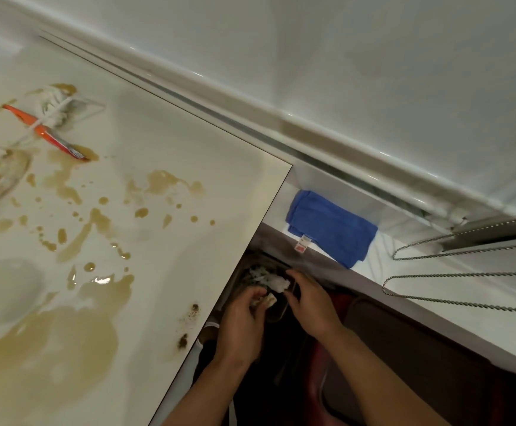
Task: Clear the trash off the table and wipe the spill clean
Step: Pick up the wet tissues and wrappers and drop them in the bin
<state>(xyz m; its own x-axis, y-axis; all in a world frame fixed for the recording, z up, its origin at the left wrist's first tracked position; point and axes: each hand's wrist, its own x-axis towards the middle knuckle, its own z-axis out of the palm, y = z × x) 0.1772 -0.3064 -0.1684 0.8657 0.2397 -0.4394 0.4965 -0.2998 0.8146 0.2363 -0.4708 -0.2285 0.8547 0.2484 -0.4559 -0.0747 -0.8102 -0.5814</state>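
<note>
I look down over the right edge of a glossy cream-white table (164, 142). My two hands sit below that edge, over a dark bin (276, 315) whose rim shows between them.

My left hand (244, 321) has its fingers curled around a crumpled, brown-stained wad of paper (267, 301), gripping it above the bin opening. My right hand (309, 305) is just beside it, fingers bent at the bin's far rim next to a white crumpled tissue (276, 282) lying in the bin. I cannot tell whether the right hand grips the rim, touches the tissue, or holds nothing.

A brown liquid spill (75, 309) spreads across the table: a wide pool at the near left, with streaks and scattered drops running far and right of it. Two small dark crumb patches (189, 324) lie near the table's right edge.

At the far left of the table an orange wrapper (46, 132) lies in the spill, crossed by a white plastic stick (35, 126). Beside them sits a clear plastic package with white tissue inside (63, 107). A clear, brown-smeared plastic lid (1, 176) with crumpled tissue lies at the left edge.

Right of the table, a folded blue cloth (330, 227) rests on a white ledge (435, 287), well apart from both hands. Metal bead chains (465, 278) hang across the ledge at the far right.
</note>
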